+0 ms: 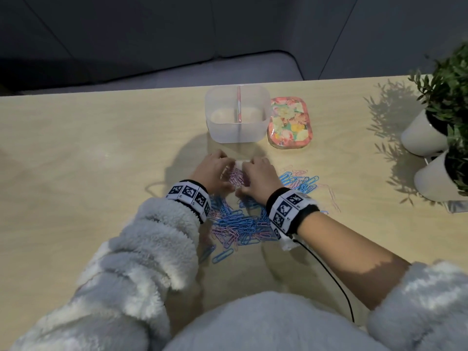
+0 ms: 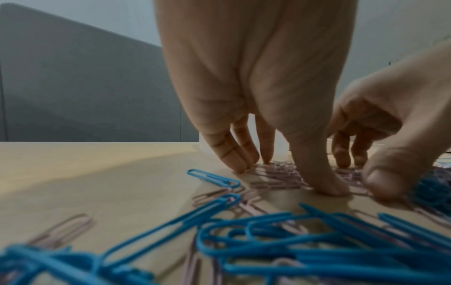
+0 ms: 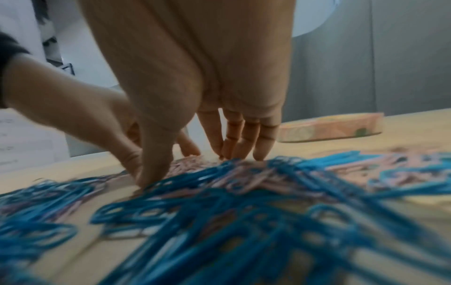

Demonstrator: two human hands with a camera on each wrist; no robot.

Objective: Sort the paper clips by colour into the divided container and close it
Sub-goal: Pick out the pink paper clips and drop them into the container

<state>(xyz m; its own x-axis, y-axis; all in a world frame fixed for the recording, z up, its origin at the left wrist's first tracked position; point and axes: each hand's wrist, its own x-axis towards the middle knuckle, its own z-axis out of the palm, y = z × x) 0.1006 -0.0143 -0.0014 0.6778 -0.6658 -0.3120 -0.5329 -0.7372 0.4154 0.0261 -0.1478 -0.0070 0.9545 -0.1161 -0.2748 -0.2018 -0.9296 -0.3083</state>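
A small heap of pink paper clips (image 1: 236, 177) lies between my two hands, just in front of the translucent container (image 1: 215, 127), which stands with its lid off. A pink divider (image 1: 238, 105) splits it in two, and both halves look empty. My left hand (image 1: 215, 171) and right hand (image 1: 258, 176) stand on their fingertips around the heap with straight fingers; neither lifts a clip. In the left wrist view the left hand's fingertips (image 2: 244, 165) and thumb touch the table beside the pink clips (image 2: 278, 173). A mixed spread of blue and pink clips (image 1: 240, 224) lies under my wrists.
The floral lid (image 1: 290, 122) lies flat to the right of the container. More blue and pink clips (image 1: 301, 182) are scattered right of my right hand. Two white plant pots (image 1: 423, 133) (image 1: 438, 178) stand at the table's right edge. A black cable (image 1: 329, 269) hangs from my right wrist.
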